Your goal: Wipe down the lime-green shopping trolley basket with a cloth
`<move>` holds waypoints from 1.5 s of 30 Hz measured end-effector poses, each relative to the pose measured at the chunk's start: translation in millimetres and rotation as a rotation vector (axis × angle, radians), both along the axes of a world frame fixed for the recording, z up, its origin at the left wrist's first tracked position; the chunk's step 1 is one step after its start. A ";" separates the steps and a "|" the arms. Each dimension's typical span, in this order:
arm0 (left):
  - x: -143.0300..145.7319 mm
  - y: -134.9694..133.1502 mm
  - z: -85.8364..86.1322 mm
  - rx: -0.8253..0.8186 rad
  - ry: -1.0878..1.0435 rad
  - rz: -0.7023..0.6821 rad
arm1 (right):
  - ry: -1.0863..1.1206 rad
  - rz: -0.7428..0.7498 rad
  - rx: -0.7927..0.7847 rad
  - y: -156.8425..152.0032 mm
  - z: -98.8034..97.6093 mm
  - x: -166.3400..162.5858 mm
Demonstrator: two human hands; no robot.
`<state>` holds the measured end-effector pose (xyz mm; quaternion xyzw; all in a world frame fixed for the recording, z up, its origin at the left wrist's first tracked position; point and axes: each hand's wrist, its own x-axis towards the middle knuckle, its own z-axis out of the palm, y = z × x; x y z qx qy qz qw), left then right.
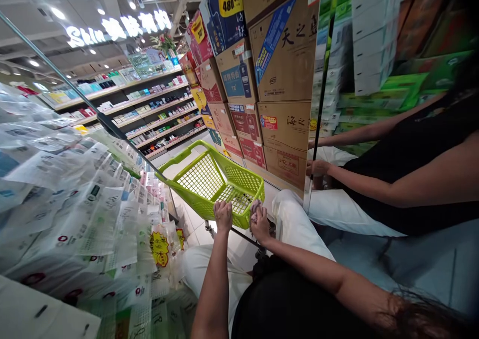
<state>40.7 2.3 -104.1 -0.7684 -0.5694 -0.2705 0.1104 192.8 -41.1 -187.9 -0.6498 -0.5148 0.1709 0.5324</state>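
A lime-green shopping cart (pixel 192 205) with latticed sides stands tilted in view in front of my knees. My left hand (pixel 223 216) is closed over the cart's near rim, its knuckles facing up; the fingertips are hidden. At the cart's right corner, my right hand (pixel 261 226) is closed around a crumpled greyish-pink cloth (pixel 255 210), which lies against the rim. A few small dark bits show on the latticed cart floor.
Stacked cartons (pixel 284 79) rise on the right beside a mirror (pixel 374 144) reflecting my arms. Plastic-wrapped packs (pixel 105 214) crowd the left. A long thin pole (pixel 67 77) crosses the upper left. Shelves (pixel 149 114) of small products stand behind.
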 end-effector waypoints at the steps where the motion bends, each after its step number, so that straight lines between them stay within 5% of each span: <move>1: -0.8 0.3 -0.1 -0.003 0.001 -0.002 | -0.001 0.014 0.012 -3.1 -2.8 -2.8; 10: -6.0 3.5 1.5 -0.036 -0.014 -0.013 | 0.073 -0.116 -0.169 58.7 29.1 52.5; 18: -8.8 1.2 -0.3 -0.039 -0.037 -0.008 | 0.050 -0.052 -0.153 32.3 9.8 29.8; 25: -12.6 2.7 -3.3 -0.017 -0.025 -0.009 | 0.097 -0.138 -0.285 90.5 44.1 78.3; 33: -11.0 2.7 -4.1 -0.028 -0.041 -0.004 | -0.061 -0.061 -0.168 28.9 12.4 29.3; 40: -9.1 2.7 -6.5 -0.021 -0.052 -0.004 | -0.004 -0.131 -0.351 55.4 43.6 48.3; 45: -3.5 3.3 -8.4 -0.013 -0.065 0.011 | -0.083 -0.060 -0.215 12.9 27.2 14.7</move>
